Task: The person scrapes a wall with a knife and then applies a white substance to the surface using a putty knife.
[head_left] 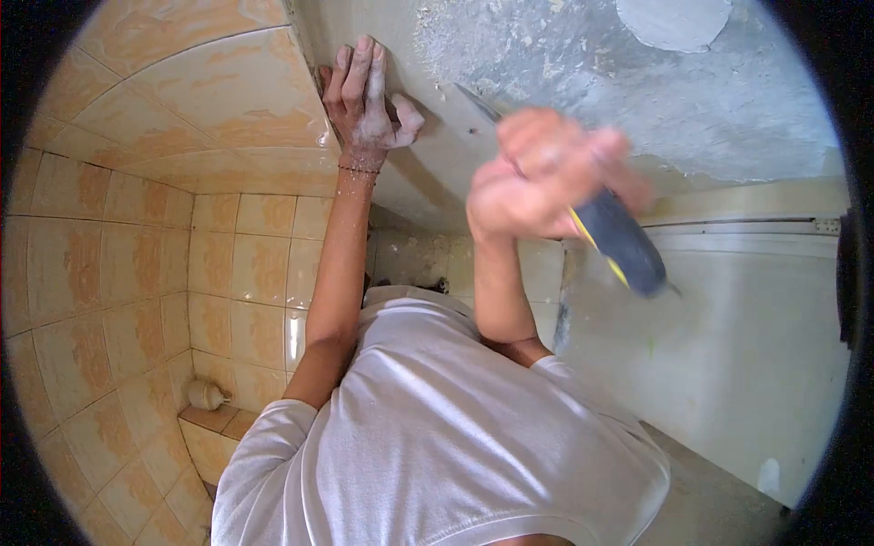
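My right hand (546,173) is blurred by motion and closed round a tool (619,241) with a dark grey and yellow handle. The tool's thin pointed metal end comes out past my fingers toward the wall, its tip near the edge of a rough grey patch (583,82). White dust coats my left hand (367,100), which lies with its fingers spread against the wall beside the tile edge. Nothing is held in it. A smooth round white patch (675,20) shows at the top of the rough area.
Orange and cream tiles (73,264) cover the walls at the left. A small round cream object (206,394) sits on a tiled ledge at the lower left. At the right is a pale smooth panel (710,355) below a long rail (728,221).
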The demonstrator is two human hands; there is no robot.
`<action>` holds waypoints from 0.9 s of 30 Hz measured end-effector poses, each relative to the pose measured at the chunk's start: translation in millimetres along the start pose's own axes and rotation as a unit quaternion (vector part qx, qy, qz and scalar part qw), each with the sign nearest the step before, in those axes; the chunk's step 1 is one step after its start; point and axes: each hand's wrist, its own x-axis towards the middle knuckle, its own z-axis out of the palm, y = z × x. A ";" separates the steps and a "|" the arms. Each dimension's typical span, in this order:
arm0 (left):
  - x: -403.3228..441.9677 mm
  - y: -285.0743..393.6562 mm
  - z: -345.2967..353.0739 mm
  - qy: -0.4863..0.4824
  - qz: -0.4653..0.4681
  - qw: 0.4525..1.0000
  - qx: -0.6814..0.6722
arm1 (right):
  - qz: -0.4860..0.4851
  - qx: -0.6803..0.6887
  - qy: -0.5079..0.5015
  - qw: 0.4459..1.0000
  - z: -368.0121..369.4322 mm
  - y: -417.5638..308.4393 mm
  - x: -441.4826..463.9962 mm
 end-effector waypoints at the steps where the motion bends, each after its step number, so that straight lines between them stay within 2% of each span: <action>1: 2.0 -1.7 2.7 0.007 -0.002 1.000 -0.010 | -0.023 0.074 -0.036 0.996 -3.2 -1.2 5.4; 3: 2.2 -1.1 0.5 0.005 -0.002 1.000 0.001 | 0.009 0.091 -0.014 0.996 -0.6 12.2 -10.0; 5: 2.9 1.9 1.5 0.006 0.000 1.000 0.010 | 0.098 -0.096 0.032 0.990 10.5 35.5 -31.8; 7: 5.2 2.6 3.7 0.037 -0.021 0.999 -0.026 | 0.096 -0.077 0.039 0.992 11.1 29.2 -34.4; 9: 7.7 0.2 4.7 0.033 -0.019 0.999 -0.018 | 0.031 -0.065 -0.006 0.997 2.7 2.7 -15.9; 10: 4.6 2.6 1.8 0.022 -0.023 0.999 -0.016 | 0.030 0.053 -0.108 0.992 -4.9 -5.6 -1.6; 11: 2.0 3.0 0.7 0.020 -0.026 0.999 -0.016 | 0.033 0.051 -0.110 0.992 -2.8 -0.3 -6.5; 13: 3.3 1.2 3.3 0.030 -0.017 0.999 -0.010 | 0.003 -0.107 -0.028 0.994 3.0 18.4 -19.4; 14: 4.1 1.4 4.1 0.032 -0.016 0.999 -0.011 | 0.017 -0.152 -0.074 0.985 -5.6 18.0 -22.9; 15: 5.7 0.4 3.6 0.031 -0.014 0.999 -0.003 | 0.016 -0.149 -0.073 0.986 -0.9 16.2 -19.8; 17: 2.9 3.3 0.6 0.022 -0.014 1.000 0.000 | -0.009 -0.053 0.018 0.998 8.2 6.0 -12.8; 18: 4.4 1.5 2.8 0.024 -0.013 1.000 -0.006 | -0.026 0.041 -0.098 0.994 -4.0 2.6 -1.3; 19: 3.7 1.6 2.5 0.023 -0.015 1.000 -0.013 | -0.026 0.042 -0.097 0.994 -4.9 8.5 -5.7; 21: 2.9 0.6 1.9 0.024 -0.014 1.000 -0.006 | -0.051 -0.151 -0.024 0.987 -5.1 31.7 -22.1; 22: 4.5 2.2 1.9 0.027 -0.010 1.000 0.002 | 0.009 -0.073 -0.004 0.997 5.0 36.5 -28.7; 25: 3.4 -0.2 1.3 0.014 0.004 1.000 -0.004 | 0.024 -0.051 0.019 0.998 8.6 18.0 -27.4; 27: 4.1 -2.4 2.1 0.012 0.005 1.000 0.004 | 0.016 -0.027 -0.022 0.999 -1.4 10.9 -15.4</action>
